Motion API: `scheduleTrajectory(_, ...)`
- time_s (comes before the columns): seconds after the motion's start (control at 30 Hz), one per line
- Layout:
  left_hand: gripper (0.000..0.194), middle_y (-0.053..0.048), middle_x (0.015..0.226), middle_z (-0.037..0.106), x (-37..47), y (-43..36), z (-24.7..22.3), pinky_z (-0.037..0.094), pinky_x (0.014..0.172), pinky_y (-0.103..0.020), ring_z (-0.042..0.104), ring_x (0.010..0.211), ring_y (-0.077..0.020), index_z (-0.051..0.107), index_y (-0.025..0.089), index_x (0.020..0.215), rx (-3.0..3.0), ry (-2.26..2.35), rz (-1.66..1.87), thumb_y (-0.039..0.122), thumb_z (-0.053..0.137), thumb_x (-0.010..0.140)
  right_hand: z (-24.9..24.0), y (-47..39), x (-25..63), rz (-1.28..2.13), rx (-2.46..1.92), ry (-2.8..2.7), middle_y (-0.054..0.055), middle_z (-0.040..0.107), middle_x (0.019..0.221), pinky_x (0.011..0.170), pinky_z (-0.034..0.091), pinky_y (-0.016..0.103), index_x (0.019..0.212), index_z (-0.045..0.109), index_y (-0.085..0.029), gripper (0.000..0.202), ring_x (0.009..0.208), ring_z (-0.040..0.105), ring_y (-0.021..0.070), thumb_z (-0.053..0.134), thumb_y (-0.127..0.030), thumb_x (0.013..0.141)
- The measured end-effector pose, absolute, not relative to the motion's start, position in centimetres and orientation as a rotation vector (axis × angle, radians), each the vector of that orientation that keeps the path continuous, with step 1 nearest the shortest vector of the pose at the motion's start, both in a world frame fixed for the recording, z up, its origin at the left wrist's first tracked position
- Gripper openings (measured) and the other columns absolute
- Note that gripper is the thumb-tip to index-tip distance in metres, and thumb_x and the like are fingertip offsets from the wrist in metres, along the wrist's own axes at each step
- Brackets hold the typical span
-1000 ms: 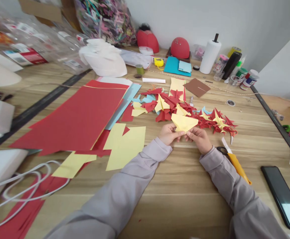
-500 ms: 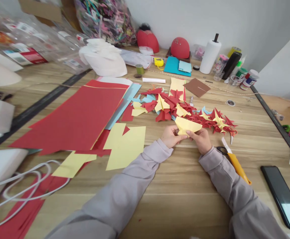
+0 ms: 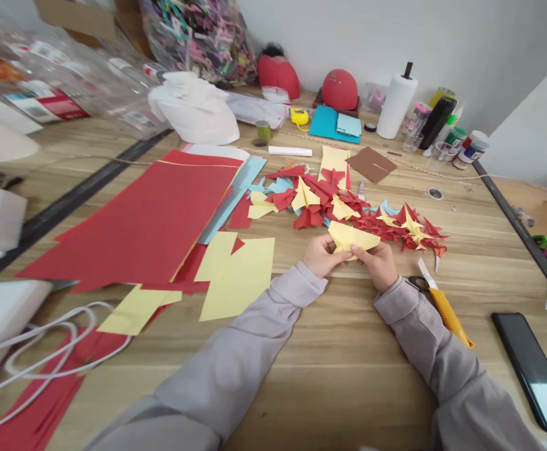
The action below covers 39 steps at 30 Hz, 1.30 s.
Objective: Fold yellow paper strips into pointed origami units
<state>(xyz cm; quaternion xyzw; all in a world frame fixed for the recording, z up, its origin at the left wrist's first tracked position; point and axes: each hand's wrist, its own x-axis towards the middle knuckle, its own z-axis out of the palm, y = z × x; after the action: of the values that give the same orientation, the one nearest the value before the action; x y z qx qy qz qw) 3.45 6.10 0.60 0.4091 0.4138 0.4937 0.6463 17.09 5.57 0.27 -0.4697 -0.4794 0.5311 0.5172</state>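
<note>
A folded piece of yellow paper (image 3: 354, 235) is held between both hands, its wide edge facing away from me. My left hand (image 3: 321, 254) pinches its left side, and my right hand (image 3: 380, 263) grips the right side, with the thumbs close together at the near edge. Just beyond the hands lies a heap of small folded red paper pieces (image 3: 308, 217), mixed with yellow and light blue ones. One yellow paper plane (image 3: 305, 195) rests on top of that heap.
Large red sheets (image 3: 146, 219) and yellow sheets (image 3: 243, 275) lie left. Scissors and a yellow-handled cutter (image 3: 450, 318) sit right of my right hand, a phone (image 3: 531, 369) farther right. A white bottle (image 3: 396, 106) stands at the back.
The yellow paper and both hands have shifted very slightly left. Both hands keep their hold on it.
</note>
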Motion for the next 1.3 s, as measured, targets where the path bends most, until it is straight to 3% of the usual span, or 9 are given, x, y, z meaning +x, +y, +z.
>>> scheduleTrajectory(0.23,0.043,-0.001,0.062,0.065,3.6,5.98,0.57,0.047,0.048,-0.023,0.056,0.051,-0.0108,0.062,0.011,0.073,0.953,0.921,1.157,0.028,0.082,0.04,0.62,5.53,16.91,1.236,-1.137,-1.188,-0.003,0.057,0.051,0.042,0.038,0.024,0.065,0.062,-0.017,0.034,0.044,0.043,0.0086,0.077,-0.045,0.052)
scheduleTrajectory(0.63,0.037,-0.002,0.054,0.063,3.2,6.17,0.44,0.045,0.047,-0.023,0.055,0.047,-0.0115,0.062,0.01,0.061,0.984,0.912,1.068,0.026,0.084,0.036,0.81,5.38,16.97,1.254,-1.081,-1.317,0.002,0.065,0.064,0.055,0.047,0.028,0.069,0.065,-0.017,0.031,0.06,0.057,0.0156,0.077,-0.042,0.055)
scheduleTrajectory(0.8,0.035,0.0,0.051,0.062,3.13,6.26,0.39,0.044,0.046,-0.022,0.053,0.046,-0.0102,0.062,0.011,0.058,1.0,0.901,1.041,0.027,0.084,0.036,0.87,5.27,17.2,1.237,-1.075,-1.34,0.002,0.065,0.062,0.05,0.045,0.027,0.069,0.067,-0.017,0.03,0.053,0.052,0.0138,0.075,-0.043,0.057)
scheduleTrajectory(1.3,0.039,-0.004,0.06,0.067,2.84,6.47,0.39,0.052,0.059,-0.031,0.064,0.059,-0.0191,0.064,0.009,0.062,0.976,0.78,1.008,0.023,0.085,0.033,0.55,5.21,17.44,1.295,-1.063,-1.303,-0.001,0.057,0.052,0.047,0.041,0.026,0.055,0.06,-0.016,0.026,0.048,0.047,0.0109,0.075,-0.037,0.061)
